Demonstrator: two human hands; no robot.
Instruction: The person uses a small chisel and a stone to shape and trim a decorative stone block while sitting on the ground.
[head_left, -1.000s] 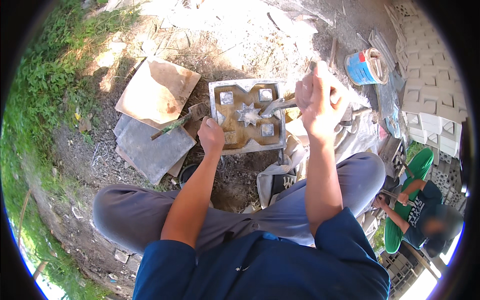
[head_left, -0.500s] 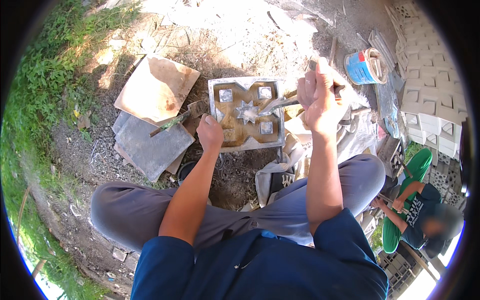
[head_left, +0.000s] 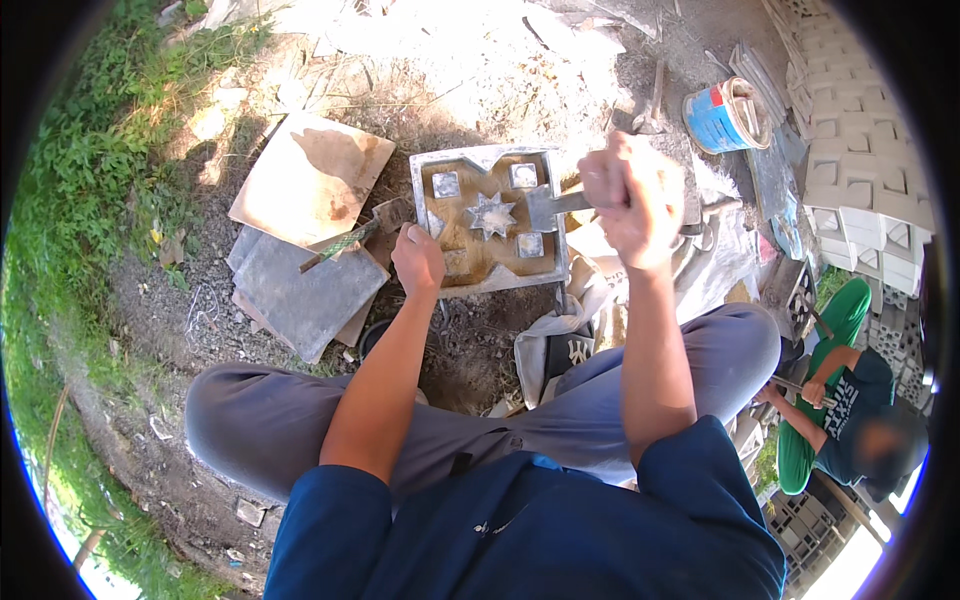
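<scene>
A square metal mould (head_left: 430, 157) lies in front of me, with a raised star (head_left: 491, 216) at its centre and small square blocks toward its corners. Sandy brown material covers the mould's floor. My left hand (head_left: 417, 262) is closed on the mould's left rim, thumb on top. In the fist of my right hand (head_left: 632, 195) is a scraper (head_left: 543, 208), its flat grey blade over the mould's right side, right of the star. Whether the blade touches the mould I cannot tell. The scraper's handle is mostly hidden by my fingers.
Left of the mould are a tan board (head_left: 310, 180), grey slabs (head_left: 305, 290) and a tool with a green handle (head_left: 340, 247). A blue bucket (head_left: 716, 122) stands at the far right near stacked pale blocks (head_left: 865, 170). Another person (head_left: 835, 400) sits at right.
My right hand has turned, and the scraper's blade has shifted slightly right, away from the star, its flat face now showing. My left hand stays on the mould's rim.
</scene>
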